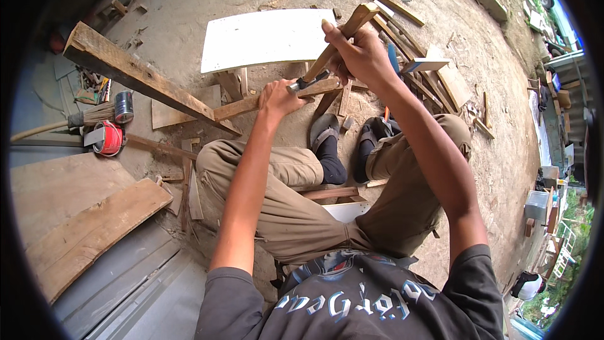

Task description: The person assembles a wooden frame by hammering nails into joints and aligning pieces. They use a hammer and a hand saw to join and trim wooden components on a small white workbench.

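Note:
My right hand [363, 56] is wrapped around the wooden handle of a hammer [323, 63], its thumb lying along the handle. The hammer's metal head is low, right beside my left hand [279, 99]. That left hand closes on a narrow length of wood [238, 108] lying crosswise in front of my knees. Whether a nail is between its fingers is hidden. Just beyond is a flat white board [267, 39], raised on wooden legs. From the left a long rough beam [135, 79] slants down toward the wood.
A paint can [124, 107], a brush [94, 115] and a red-banded container [109, 139] stand at left. Planks [94, 233] lie on grey sheets nearer me. More timber [434, 85] is heaped beyond my right foot. My feet rest on the dusty ground [491, 56].

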`<state>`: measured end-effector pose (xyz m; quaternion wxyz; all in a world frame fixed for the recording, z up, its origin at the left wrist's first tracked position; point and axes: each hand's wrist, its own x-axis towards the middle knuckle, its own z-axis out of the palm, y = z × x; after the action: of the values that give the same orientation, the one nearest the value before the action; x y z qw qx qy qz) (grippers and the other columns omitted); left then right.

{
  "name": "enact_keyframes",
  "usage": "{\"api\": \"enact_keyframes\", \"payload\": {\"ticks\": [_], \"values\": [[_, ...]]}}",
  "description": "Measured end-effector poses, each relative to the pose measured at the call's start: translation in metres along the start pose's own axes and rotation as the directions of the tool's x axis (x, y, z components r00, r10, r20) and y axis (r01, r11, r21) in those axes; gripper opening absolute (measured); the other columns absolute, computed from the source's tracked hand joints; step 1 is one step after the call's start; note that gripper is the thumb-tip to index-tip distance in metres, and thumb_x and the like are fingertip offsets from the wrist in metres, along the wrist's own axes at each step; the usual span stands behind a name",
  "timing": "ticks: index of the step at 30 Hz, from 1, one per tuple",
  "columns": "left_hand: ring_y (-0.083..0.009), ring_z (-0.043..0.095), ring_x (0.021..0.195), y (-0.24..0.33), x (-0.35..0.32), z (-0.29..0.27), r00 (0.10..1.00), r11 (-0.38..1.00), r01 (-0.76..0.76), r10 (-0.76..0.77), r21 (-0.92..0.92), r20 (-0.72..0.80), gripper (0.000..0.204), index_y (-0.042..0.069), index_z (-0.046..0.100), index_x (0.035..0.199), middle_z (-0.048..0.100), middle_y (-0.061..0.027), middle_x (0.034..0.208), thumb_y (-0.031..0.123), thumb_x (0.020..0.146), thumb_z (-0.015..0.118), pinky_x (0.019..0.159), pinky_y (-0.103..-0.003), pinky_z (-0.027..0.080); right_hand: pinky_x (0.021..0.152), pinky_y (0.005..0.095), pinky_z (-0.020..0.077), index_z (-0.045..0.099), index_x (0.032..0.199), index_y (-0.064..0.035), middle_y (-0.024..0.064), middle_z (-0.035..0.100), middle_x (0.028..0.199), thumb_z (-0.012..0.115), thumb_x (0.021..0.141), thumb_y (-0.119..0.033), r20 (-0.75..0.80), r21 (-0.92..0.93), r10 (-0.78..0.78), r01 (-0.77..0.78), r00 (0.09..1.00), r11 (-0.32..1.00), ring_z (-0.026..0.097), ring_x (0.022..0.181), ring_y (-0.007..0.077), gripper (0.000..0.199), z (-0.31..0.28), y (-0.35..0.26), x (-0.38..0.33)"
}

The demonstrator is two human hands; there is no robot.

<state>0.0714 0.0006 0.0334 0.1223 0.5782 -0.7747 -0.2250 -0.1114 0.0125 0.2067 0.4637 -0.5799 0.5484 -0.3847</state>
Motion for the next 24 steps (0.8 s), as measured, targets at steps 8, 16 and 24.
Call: {"api": "enact_keyframes", "payload": {"ticks": [8,16,24], "values": [[-0.0277,0.071,0.067,0.009,0.002,0.001,0.999,0.987,0.021,-0.027,0.158,0.036,0.045,0.007,0.073,0.095,0.071,-0.0173,0.076,0.047,0.076,0.074,0.061,-0.039,0.06,0.038,0.0232,0.0372,0.061,0.093,0.0006,0.0054,0.06,0.064,0.063,0.092,-0.051,-0.21,0.326,0.28,-0.203,0.937,0.923,0.05,0.045,0.0095,0.052,-0.023,0.045,0.014],[-0.0283,0.072,0.073,0.005,0.004,0.004,0.997,0.979,-0.017,0.002,0.205,0.075,0.031,0.008,0.07,0.098,0.072,-0.0155,0.082,0.032,0.079,0.076,0.062,-0.04,0.06,0.041,0.025,0.0397,0.067,0.094,0.0002,0.0031,0.061,0.064,0.066,0.091,-0.049,-0.245,0.21,0.264,-0.215,0.933,0.954,0.053,0.049,0.0084,0.049,-0.04,0.06,0.01],[-0.0274,0.072,0.077,0.02,-0.002,-0.008,0.999,0.98,-0.017,0.008,0.201,0.05,0.032,0.014,0.072,0.097,0.073,-0.0142,0.086,0.039,0.078,0.078,0.066,-0.04,0.06,0.053,0.0248,0.044,0.07,0.08,-0.0033,-0.0004,0.057,0.062,0.07,0.093,-0.03,-0.256,0.211,-0.316,0.372,0.914,0.904,0.053,0.053,0.0075,0.03,-0.009,0.073,0.03]]}}
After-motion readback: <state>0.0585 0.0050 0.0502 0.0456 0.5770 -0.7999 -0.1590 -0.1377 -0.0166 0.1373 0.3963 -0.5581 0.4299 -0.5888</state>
